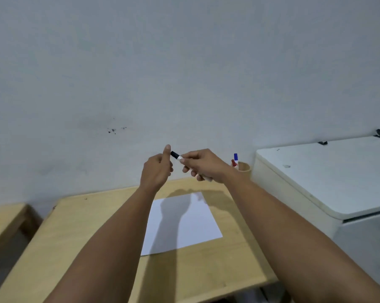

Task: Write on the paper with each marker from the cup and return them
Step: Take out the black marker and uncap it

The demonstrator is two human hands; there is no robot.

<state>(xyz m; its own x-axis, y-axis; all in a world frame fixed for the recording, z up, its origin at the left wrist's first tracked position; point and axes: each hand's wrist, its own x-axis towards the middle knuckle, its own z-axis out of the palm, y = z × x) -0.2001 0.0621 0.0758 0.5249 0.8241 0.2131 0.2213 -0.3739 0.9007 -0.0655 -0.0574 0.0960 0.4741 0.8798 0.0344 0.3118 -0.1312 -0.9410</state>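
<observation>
My right hand (203,164) grips a white marker with a black cap (176,155), held up above the table with the cap pointing left. My left hand (158,169) is raised just left of that cap, thumb up beside it and fingers loosely curled; whether it touches the cap I cannot tell. A blank white sheet of paper (184,224) lies flat on the wooden table (92,232) below both hands. At the table's back right stands a wooden cup (244,167) holding a blue-capped marker (235,157) and a red-capped marker (233,163).
A large white appliance with a closed lid (329,173) stands right of the table, close to the cup. A second wooden surface (3,224) sits at the left, across a gap. A grey wall (184,73) runs directly behind the table.
</observation>
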